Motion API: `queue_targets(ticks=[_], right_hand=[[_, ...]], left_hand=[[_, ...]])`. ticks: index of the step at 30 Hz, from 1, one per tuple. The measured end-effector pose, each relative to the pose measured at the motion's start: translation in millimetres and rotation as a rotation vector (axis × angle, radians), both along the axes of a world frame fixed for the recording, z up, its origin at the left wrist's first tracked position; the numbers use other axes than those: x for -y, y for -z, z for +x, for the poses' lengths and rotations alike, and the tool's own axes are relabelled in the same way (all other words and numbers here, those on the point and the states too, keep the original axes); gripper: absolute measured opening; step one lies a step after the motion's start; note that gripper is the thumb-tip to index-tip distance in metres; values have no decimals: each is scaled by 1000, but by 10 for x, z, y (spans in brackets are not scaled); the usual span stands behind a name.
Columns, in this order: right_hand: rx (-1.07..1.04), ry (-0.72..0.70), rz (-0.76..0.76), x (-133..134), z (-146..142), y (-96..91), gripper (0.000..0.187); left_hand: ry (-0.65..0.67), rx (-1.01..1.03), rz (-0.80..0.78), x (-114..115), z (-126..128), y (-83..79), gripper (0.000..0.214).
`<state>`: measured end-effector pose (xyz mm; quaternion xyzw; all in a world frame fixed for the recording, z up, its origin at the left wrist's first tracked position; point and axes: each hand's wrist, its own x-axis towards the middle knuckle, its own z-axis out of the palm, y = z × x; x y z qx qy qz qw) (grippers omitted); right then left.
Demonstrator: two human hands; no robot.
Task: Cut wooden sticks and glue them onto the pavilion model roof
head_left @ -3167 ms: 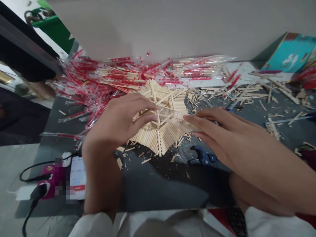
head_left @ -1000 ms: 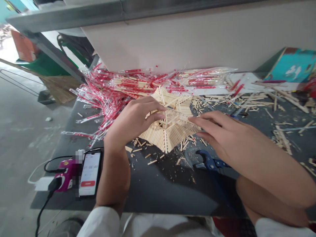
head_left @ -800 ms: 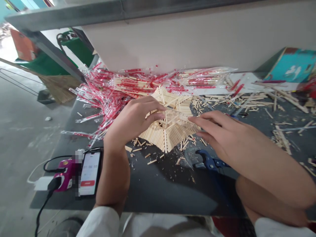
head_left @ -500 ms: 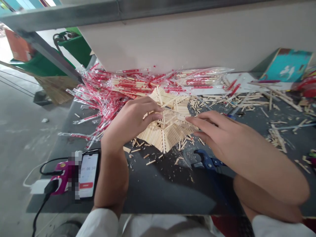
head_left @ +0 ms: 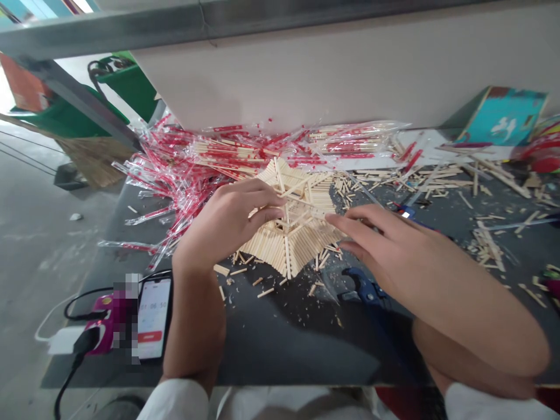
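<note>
In the middle of the dark table sits a star-shaped structure (head_left: 301, 251) built from many short pale wooden sticks, with an opening in its top. A thin wooden stick (head_left: 306, 206) lies across that top. My left hand (head_left: 238, 219) pinches its left end between thumb and fingers. At the other end, the fingertips of my right hand (head_left: 371, 239) are closed on the same stick. Just below my right hand is a blue hand cutter (head_left: 365, 289) with a curved jaw, partly hidden by my forearm's shadow.
Red-and-clear plastic wrappers (head_left: 170, 169) pile up behind and left. Stick offcuts (head_left: 492, 245) litter the right side. A phone (head_left: 154, 318) showing a timer lies front left, beside a purple power strip (head_left: 102, 321) with cables. A pale panel (head_left: 328, 76) rises behind, near a turquoise board (head_left: 503, 119).
The view has shifted slightly, so the scene sits a little left and lower. Both hands keep almost the same places on the stick over the star-shaped structure.
</note>
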<state>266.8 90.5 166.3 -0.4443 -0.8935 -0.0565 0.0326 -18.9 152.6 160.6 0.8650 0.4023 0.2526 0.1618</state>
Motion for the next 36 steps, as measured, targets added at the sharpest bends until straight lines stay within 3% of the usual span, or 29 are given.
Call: queue_targets(ticks=[8, 16, 25, 36], right_hand=[[-39, 3, 13, 4, 46, 47, 54], [-55, -2, -118, -44, 49, -46, 72], [-63, -22, -50, -39, 23, -53, 68], [-111, 29, -148, -35, 0, -82, 69]], left_hand=[[53, 46, -1, -64, -14, -8, 20], [14, 42, 11, -51, -15, -15, 14], [-10, 18, 0, -41, -15, -12, 15], [26, 51, 46, -41, -15, 8, 16]])
